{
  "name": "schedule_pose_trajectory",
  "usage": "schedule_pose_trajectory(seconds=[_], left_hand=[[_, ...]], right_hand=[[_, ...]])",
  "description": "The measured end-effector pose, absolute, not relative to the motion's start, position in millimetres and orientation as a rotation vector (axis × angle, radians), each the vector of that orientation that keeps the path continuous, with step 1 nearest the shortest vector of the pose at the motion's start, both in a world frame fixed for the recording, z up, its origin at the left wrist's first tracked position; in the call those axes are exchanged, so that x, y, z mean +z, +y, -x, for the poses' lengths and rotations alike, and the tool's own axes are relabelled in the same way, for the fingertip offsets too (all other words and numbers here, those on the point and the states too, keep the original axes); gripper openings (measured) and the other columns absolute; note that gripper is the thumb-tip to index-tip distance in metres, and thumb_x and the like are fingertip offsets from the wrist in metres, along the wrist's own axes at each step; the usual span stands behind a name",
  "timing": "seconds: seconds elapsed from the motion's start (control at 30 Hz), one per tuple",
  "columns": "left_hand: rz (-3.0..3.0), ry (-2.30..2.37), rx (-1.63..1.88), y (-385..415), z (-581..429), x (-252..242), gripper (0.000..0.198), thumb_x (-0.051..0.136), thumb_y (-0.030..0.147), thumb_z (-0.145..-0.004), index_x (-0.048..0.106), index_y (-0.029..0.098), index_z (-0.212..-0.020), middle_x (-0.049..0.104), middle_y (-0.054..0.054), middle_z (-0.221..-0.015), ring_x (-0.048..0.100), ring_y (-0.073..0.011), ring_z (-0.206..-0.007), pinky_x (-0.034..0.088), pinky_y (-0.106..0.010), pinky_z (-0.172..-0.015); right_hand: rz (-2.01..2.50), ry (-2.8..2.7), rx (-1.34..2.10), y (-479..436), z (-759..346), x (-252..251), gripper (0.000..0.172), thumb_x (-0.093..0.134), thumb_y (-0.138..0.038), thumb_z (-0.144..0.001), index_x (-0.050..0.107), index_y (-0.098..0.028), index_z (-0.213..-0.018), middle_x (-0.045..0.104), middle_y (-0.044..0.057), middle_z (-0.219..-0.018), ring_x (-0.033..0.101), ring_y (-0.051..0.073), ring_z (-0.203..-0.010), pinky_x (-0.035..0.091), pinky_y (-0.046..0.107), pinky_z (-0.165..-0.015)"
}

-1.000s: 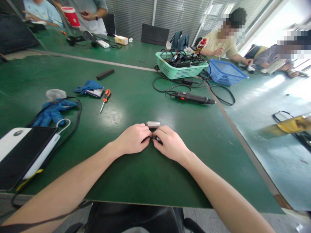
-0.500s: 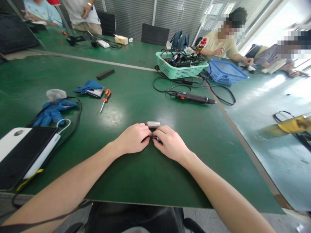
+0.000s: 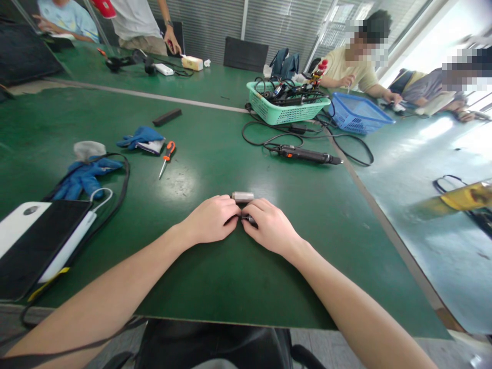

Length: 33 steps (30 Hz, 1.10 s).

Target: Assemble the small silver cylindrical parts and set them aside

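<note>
Hands meet at the near middle of the green desk (image 3: 230, 277). Left hand (image 3: 210, 219) and right hand (image 3: 269, 225), both curled, pinch a small dark part (image 3: 248, 220) between their fingertips, and the wrists rest on the desk, likely for steadiness. A silver cylinder (image 3: 242, 196) lies just beyond.

Your green tabletop (image 3: 215, 287) carries a small silver cylinder (image 3: 243, 196), an orange screwdriver (image 3: 166, 156), blue gloves (image 3: 82, 177), a teal basket (image 3: 286, 110) and what may be an electric driver (image 3: 307, 155).
</note>
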<state>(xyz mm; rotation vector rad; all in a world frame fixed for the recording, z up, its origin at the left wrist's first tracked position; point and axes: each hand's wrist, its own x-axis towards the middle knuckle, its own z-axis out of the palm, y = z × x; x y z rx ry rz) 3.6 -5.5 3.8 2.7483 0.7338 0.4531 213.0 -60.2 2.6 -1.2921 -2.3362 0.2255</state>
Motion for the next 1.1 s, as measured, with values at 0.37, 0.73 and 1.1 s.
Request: schedule_pose_trajectory(seconds=[0.37,0.73,1.1], left_hand=[[-2.75,0.727,0.473,-4.8,-2.6,1.5,0.017,0.053,0.018,-0.094,0.069,0.017,-0.096,0.068,-0.007,-0.091,0.062,-0.0222,-0.09,0.05,-0.036,-0.083],[-2.778,0.756,0.463,-5.0,-3.2,0.8,0.016,0.053,0.018,-0.093,0.068,0.018,-0.091,0.067,-0.007,-0.088,0.061,-0.0221,-0.088,0.05,-0.036,-0.081],[-2.782,0.776,0.477,-5.3,-3.2,1.9,0.014,0.051,0.015,-0.09,0.064,0.018,-0.084,0.066,-0.006,-0.086,0.06,-0.0216,-0.085,0.049,-0.035,-0.079]], right_hand=[[1.291,-2.34,0.218,-60.1,-213.4,2.7,0.003,0.063,-0.018,-0.093,0.064,-0.021,-0.095,0.069,0.009,-0.1,0.062,0.025,-0.098,0.053,0.041,-0.09],[1.248,-2.367,0.203,-59.1,-214.8,-1.4,0.007,0.06,-0.021,-0.098,0.067,-0.021,-0.099,0.069,0.009,-0.104,0.062,0.025,-0.101,0.054,0.042,-0.092],[1.231,-2.368,0.21,-61.2,-209.7,0.1,0.008,0.06,-0.021,-0.098,0.067,-0.02,-0.095,0.068,0.009,-0.1,0.061,0.024,-0.096,0.053,0.041,-0.09]])
